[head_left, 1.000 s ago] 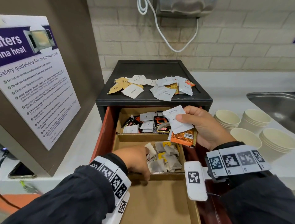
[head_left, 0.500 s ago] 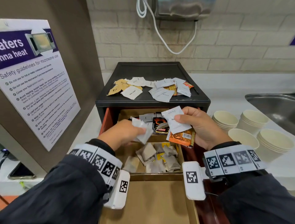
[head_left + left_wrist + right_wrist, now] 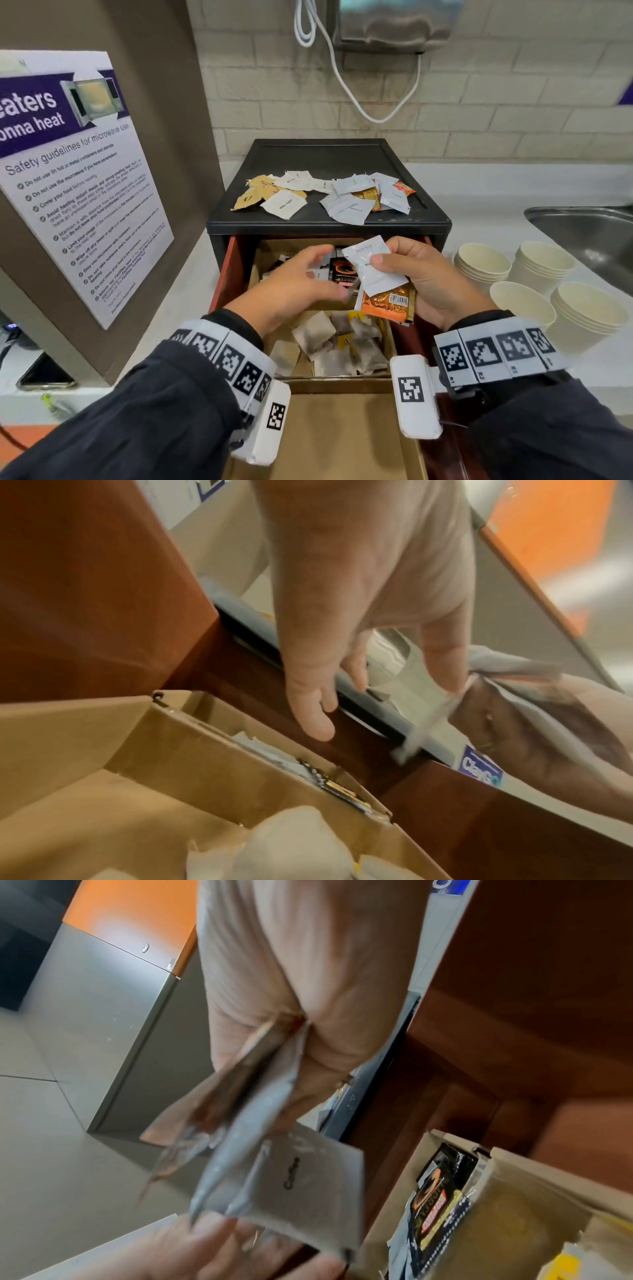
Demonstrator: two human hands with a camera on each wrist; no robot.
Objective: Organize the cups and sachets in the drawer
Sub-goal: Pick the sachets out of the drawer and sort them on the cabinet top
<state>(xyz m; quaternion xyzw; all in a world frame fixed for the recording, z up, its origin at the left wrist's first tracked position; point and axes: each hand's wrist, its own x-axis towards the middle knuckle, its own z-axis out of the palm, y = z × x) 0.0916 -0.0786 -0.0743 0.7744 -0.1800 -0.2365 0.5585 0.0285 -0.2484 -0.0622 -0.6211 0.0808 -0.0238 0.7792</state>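
**Sorting half done: sachets still loose, cups untouched**

The drawer (image 3: pixel 236 270) stands pulled out from the black cabinet (image 3: pixel 327 224), and its cardboard dividers already hold some order, I judge: the back compartment (image 3: pixel 337 270) has dark and white sachets, the middle one a heap of tea bags (image 3: pixel 337 342), and the nearest compartment (image 3: pixel 342 435) looks bare.

The right hand (image 3: pixel 428 277) grips a small fan of sachets between thumb and fingers: a white sachet (image 3: pixel 371 265) on top, an orange sachet (image 3: pixel 388 303) beneath, and perhaps more hidden behind. The left hand (image 3: pixel 298 284) hovers over the back compartment with fingers loosely spread and nothing clearly held; it is blurred.

A good deal seems left. A loose pile of sachets (image 3: pixel 329 197) lies on the cabinet top, roughly a dozen or more, overlapping too much to count exactly. Four stacks of paper cups (image 3: pixel 534 291) stand on the worktop (image 3: pixel 496 198) to the right, beside the sink (image 3: pixel 589 229), none yet in the drawer. The tea bags number about eight, as far as the heap shows.
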